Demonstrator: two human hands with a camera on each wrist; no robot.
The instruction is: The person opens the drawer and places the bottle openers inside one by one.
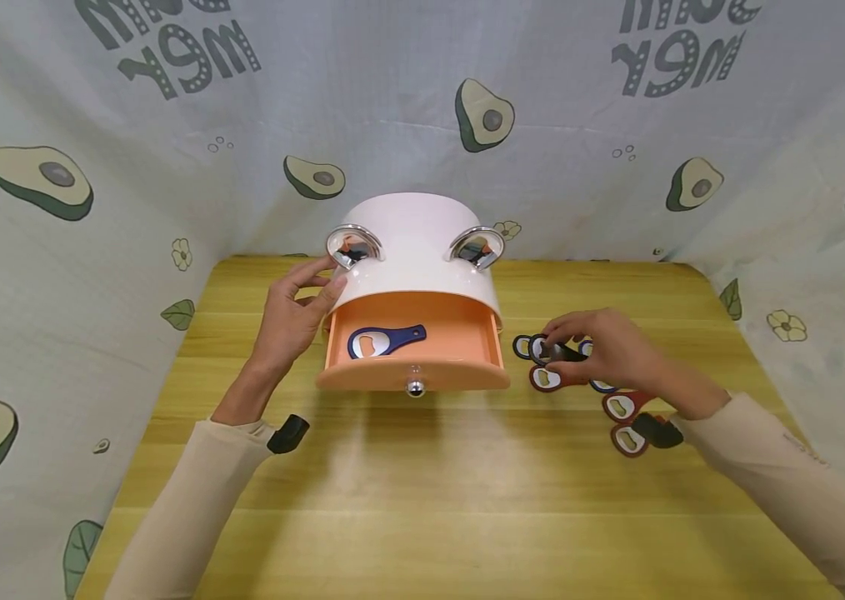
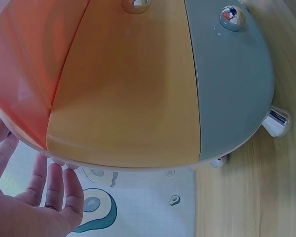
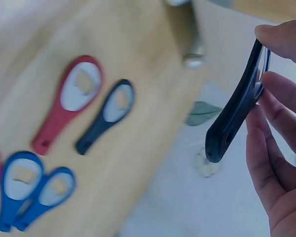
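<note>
A white rounded cabinet [image 1: 415, 237] stands at the back of the table, its top orange drawer [image 1: 460, 379] pulled out. Inside that drawer lies a dark blue bottle opener [image 1: 409, 335]. My left hand [image 1: 289, 323] rests against the cabinet's left side, fingers extended along the edge, as the left wrist view also shows. To the right of the cabinet, my right hand [image 1: 610, 346] pinches a black bottle opener [image 3: 232, 108] by its head between thumb and fingers. The right wrist view has it raised above the table, handle tilted down.
Below the right hand lie several more openers: a red one [image 3: 69, 103], a smaller black one [image 3: 106, 116], and blue ones [image 3: 22, 180]. Two chrome loops [image 1: 355, 246] project from the cabinet top. Under the open drawer are a yellow drawer [image 2: 123, 98] and a grey-blue drawer [image 2: 232, 84].
</note>
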